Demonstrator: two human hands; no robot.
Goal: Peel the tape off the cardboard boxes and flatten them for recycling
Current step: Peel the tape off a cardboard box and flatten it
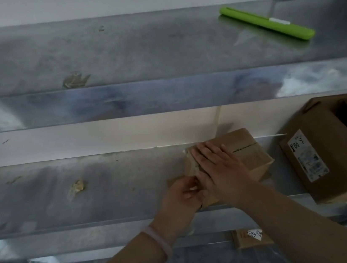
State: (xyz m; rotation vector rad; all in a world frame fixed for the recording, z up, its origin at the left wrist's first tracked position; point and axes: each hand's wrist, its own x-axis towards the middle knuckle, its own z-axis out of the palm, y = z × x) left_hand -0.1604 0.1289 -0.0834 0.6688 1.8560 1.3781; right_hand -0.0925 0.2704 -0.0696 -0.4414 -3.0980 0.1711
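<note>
left fingers on tape beside box

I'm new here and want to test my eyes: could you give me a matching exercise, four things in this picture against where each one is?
Things
1. small box
2. large box
3. green broom head
4. crumpled scrap

Places
A. on the upper shelf
B. under the flat right hand
C. far right, white label on its side
D. loose on the lower shelf, left of the left hand, which pinches tape

Pairs: 1-B, 2-C, 3-A, 4-D
</note>
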